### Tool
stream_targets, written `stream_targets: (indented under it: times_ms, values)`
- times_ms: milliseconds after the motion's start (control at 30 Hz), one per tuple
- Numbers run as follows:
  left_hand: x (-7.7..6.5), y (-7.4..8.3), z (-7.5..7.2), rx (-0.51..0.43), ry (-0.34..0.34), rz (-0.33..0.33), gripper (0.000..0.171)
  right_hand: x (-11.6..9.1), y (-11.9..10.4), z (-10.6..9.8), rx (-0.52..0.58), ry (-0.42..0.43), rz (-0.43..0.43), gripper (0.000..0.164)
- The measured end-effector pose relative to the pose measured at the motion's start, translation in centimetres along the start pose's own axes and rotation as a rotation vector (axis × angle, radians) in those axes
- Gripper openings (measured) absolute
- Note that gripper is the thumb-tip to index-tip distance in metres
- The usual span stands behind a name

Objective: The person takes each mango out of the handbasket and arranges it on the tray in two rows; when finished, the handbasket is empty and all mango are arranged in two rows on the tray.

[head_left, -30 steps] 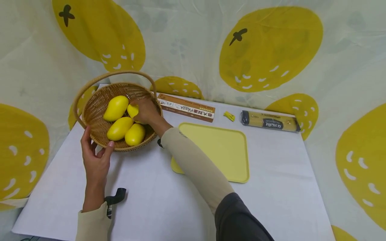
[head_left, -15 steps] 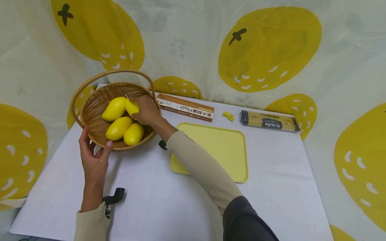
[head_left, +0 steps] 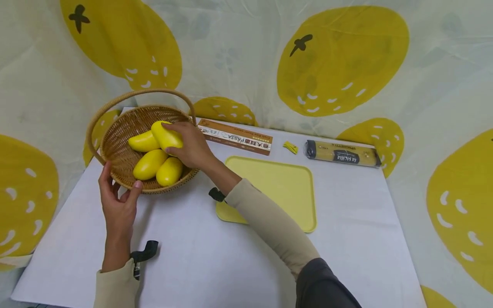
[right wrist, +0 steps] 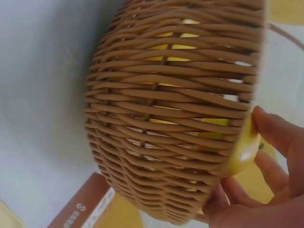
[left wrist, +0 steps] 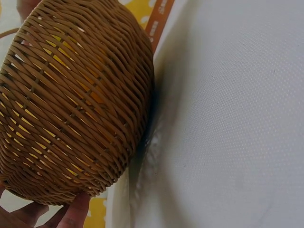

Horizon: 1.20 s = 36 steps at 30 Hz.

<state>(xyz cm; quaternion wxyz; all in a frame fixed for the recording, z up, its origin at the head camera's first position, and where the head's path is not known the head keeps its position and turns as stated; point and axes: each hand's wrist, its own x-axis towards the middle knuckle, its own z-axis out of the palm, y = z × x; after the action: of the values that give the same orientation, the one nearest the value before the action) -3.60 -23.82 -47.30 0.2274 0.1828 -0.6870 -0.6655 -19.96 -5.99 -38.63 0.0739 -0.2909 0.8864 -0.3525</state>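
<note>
A woven wicker basket (head_left: 115, 160) with a tall arched handle stands at the back left, tilted toward me. Its near left rim is gripped by my left hand (head_left: 119, 209), thumb over the edge and fingers beneath. Inside lie three yellow mangoes, one (head_left: 149, 164) at the front centre. My right hand (head_left: 194, 145) pinches another mango (head_left: 165, 134) between thumb and fingers, raised over the others at the basket's right side. In the right wrist view this held mango (right wrist: 244, 149) shows just past the rim, partly hidden by the wicker.
Right of the basket lies a yellow tray (head_left: 285, 192), partly covered by my right forearm. Behind it are a brown pasta box (head_left: 235, 137), a small yellow packet (head_left: 290, 147) and a spaghetti pack (head_left: 343, 153). A lemon-patterned cloth (head_left: 246, 55) hangs behind the white table (head_left: 192, 256).
My right hand has lifted the mango from among the others and drawn it slightly up, so more of it shows. My left hand keeps its grip on the basket.
</note>
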Motion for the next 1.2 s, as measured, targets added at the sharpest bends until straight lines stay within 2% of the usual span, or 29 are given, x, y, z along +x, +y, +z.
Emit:
stream_targets:
  times_ms: [333, 633, 933, 1200]
  values:
    - [0.0, 0.0, 0.0, -0.017, 0.001, -0.008, 0.088, -2.9, -0.5, -2.0, 0.147, 0.018, 0.001, 0.067]
    - [0.1, -0.1, 0.0, -0.014, 0.003, 0.015, 0.087, -5.4, 0.0, -4.0, 0.283, 0.041, -0.028, 0.066]
    - [0.2, -0.1, 0.0, -0.010, 0.009, 0.013, 0.087, -7.6, 1.3, -6.3, 0.328, 0.055, -0.083, 0.065]
    - [0.2, 0.0, 0.0, 0.006, 0.011, 0.002, 0.086, -8.8, 3.8, -7.6, 0.387, 0.089, -0.151, 0.066]
